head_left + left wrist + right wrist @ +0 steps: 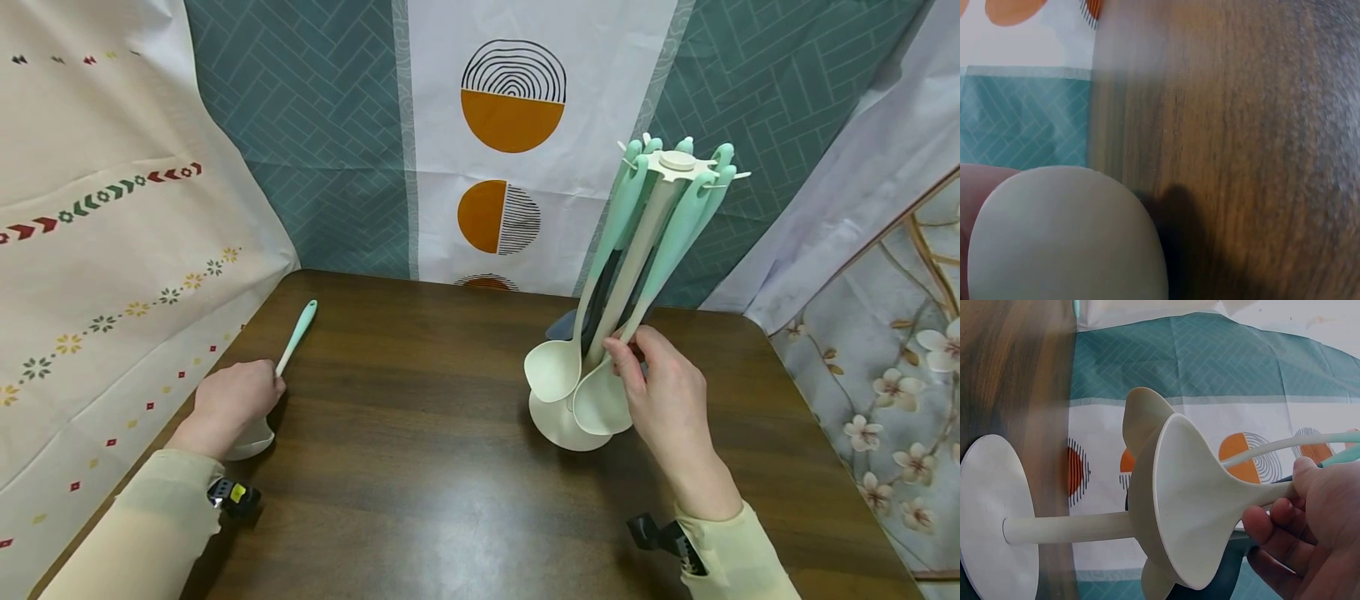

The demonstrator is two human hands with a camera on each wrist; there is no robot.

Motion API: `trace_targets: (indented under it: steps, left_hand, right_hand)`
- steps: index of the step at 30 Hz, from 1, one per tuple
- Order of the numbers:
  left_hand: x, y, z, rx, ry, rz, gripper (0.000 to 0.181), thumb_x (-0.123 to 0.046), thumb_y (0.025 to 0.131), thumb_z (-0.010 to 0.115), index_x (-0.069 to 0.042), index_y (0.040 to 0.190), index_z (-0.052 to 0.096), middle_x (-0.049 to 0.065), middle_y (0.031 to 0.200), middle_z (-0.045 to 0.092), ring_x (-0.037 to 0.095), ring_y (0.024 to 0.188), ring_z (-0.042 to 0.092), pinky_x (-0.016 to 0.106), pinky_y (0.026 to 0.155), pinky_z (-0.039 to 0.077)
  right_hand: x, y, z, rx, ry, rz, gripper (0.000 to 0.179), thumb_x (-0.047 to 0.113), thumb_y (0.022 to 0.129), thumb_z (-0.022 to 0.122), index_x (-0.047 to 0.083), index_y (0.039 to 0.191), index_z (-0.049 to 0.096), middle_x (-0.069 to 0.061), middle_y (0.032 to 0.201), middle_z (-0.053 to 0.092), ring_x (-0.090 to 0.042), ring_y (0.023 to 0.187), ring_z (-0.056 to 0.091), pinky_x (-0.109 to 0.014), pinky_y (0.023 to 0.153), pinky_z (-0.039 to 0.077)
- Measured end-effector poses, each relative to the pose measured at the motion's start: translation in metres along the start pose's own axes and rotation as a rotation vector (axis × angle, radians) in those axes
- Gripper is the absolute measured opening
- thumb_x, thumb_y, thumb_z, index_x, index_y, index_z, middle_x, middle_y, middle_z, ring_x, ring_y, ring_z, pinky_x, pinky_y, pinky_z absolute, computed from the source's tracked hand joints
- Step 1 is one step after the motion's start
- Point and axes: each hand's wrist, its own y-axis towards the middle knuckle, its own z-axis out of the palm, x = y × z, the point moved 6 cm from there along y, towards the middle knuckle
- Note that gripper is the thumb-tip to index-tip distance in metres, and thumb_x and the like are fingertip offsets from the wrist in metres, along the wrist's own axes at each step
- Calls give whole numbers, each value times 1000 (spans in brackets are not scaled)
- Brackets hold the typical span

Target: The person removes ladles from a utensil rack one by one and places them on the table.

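Note:
At the table's left side my left hand [236,403] grips a kitchen utensil with a mint handle [298,333] and a rounded cream head [1066,231]. The head shows below the hand; its exact kind is hard to tell. Over on the right, my right hand [667,392] pinches the neck of a cream ladle [1188,506] between thumb and fingers. That ladle hangs from the top of a cream utensil stand [678,162], among several other mint-handled utensils. Another cream ladle [553,371] hangs just left of it, over the stand's round base [997,519].
Both hands are over a dark brown wooden table [420,400]. A patterned cloth [510,208] hangs behind its back edge. Pale embroidered fabric [127,275] borders the left side, and floral fabric [900,417] covers the right.

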Motion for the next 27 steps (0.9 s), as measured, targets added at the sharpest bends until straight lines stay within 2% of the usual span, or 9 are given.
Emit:
trace_targets:
  steps: [13,20,27]
  left_hand:
    - [-3,4,4,-6,28,1,27,-18,104,57,-6,80,59,13,74,60,34,66,55,48,55,48]
    - [-7,4,4,-11,71,0,29,-20,106,60,-5,80,61,13,73,61,33,64,57,49,53,49]
    - [-5,7,5,1,86,-19,28,-22,105,62,-4,83,63,17,76,64,38,66,61,53,55,53]
  right_hand:
    - [-1,1,0,6,6,1,17,12,99,83,5,95,68,-6,80,65,-22,67,58,-42,60,43]
    - [-1,1,1,-2,11,-7,18,11,98,84,5,94,67,-7,80,65,-23,66,58,-42,59,43]
    - [-1,0,1,-3,17,-7,18,11,98,84,5,95,67,-7,80,65,-23,67,59,-42,59,43]
